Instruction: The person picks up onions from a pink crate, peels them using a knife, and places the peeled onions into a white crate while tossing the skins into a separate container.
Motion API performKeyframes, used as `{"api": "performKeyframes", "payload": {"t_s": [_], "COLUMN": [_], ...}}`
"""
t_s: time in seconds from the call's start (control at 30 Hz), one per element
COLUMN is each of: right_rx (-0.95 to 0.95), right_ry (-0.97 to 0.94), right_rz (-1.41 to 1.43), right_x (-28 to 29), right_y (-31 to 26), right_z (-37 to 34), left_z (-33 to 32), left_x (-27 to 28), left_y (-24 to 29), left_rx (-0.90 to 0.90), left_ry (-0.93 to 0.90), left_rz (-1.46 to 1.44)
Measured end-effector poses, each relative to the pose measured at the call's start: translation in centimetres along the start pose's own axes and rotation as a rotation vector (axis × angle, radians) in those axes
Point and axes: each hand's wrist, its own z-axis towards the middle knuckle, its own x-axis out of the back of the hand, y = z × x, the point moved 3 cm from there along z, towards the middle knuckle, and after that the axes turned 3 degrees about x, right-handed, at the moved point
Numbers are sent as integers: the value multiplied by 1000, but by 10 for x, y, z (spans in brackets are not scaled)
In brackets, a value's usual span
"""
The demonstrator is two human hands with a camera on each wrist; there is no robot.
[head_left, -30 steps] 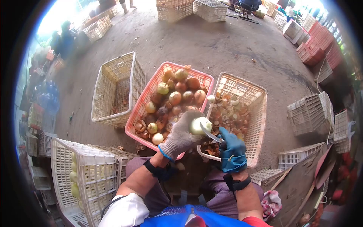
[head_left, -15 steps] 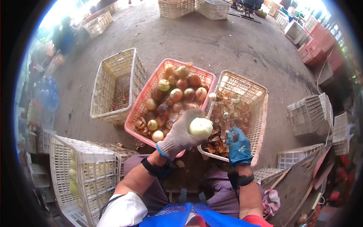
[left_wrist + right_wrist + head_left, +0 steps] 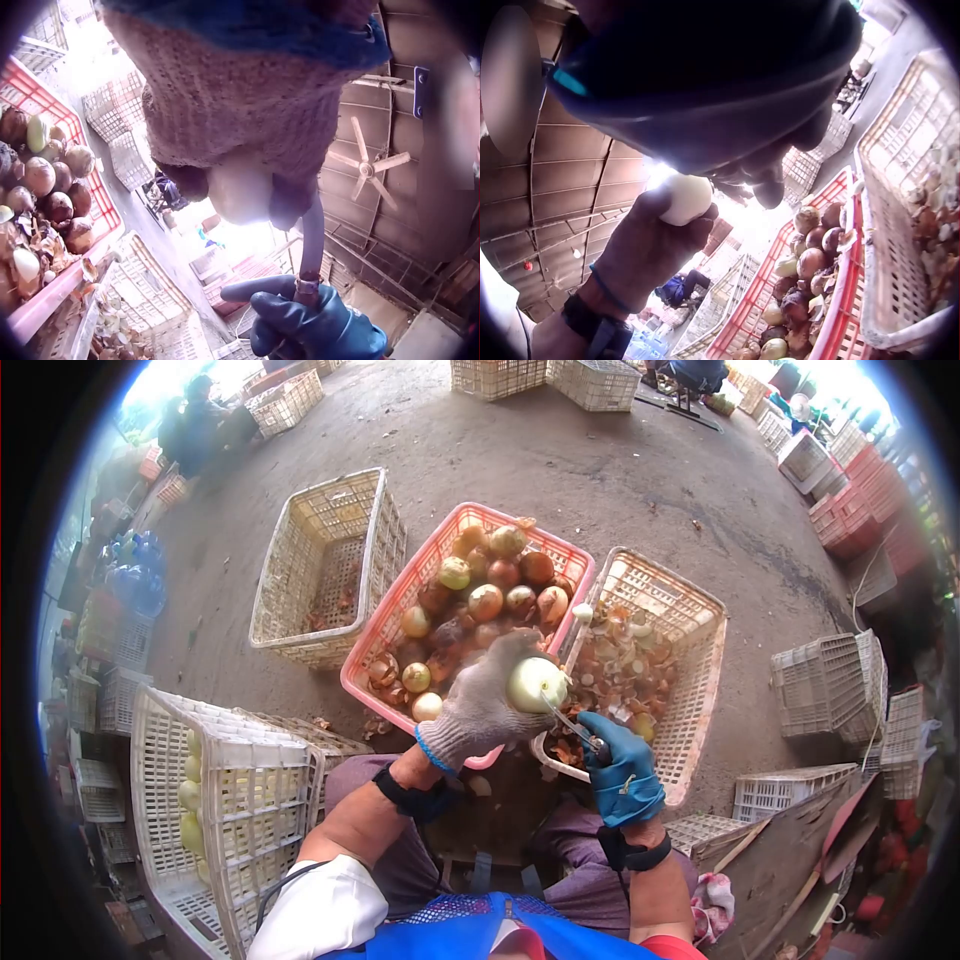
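A peeled white onion (image 3: pixel 537 685) sits in my left hand (image 3: pixel 487 700), which wears a pale knit glove and grips it from the left side. My right hand (image 3: pixel 622 765), in a blue rubber glove, holds a knife by its handle. The curved knife blade (image 3: pixel 312 240) points up to the onion, its tip right at the onion's lower right side in the head view. Below the hands stands a pink crate (image 3: pixel 405 592) with several unpeeled onions (image 3: pixel 486 603). In the right wrist view, the onion (image 3: pixel 687 201) shows between the left fingers and thumb.
A white crate (image 3: pixel 695 700) of onion skins (image 3: pixel 620 660) adjoins the pink one on the right. Another white crate (image 3: pixel 280 575) with brown scraps stands left. Lower left, a white crate (image 3: pixel 260 810) holds pale onions (image 3: pixel 192 800). Stacked crates (image 3: pixel 825 670) line the right side.
The blade was against the onion a second ago, then the right hand drew down and right, away from it. Now the knife is back at the onion. The left hand has kept its hold.
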Motion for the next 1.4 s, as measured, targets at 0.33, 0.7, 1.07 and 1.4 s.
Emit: {"api": "performKeyframes", "payload": {"t_s": [0.33,0.7,1.07,1.4], "right_rx": [-30,-203,-168,109], "right_ry": [-54,-144,-122,-48], "right_rz": [102,-100,-185,-498], "right_x": [-1,3,0,2], "right_y": [1,-3,8,25], "right_z": [-4,-7,-10,-1], "left_z": [-3,-6,-6,-11], "left_x": [2,-7,-13,-4], "left_y": [4,-11,-21,-4], "left_rx": [-90,137,197,179], "left_ry": [7,-109,-153,-209], "left_rz": [121,156,82,33]}}
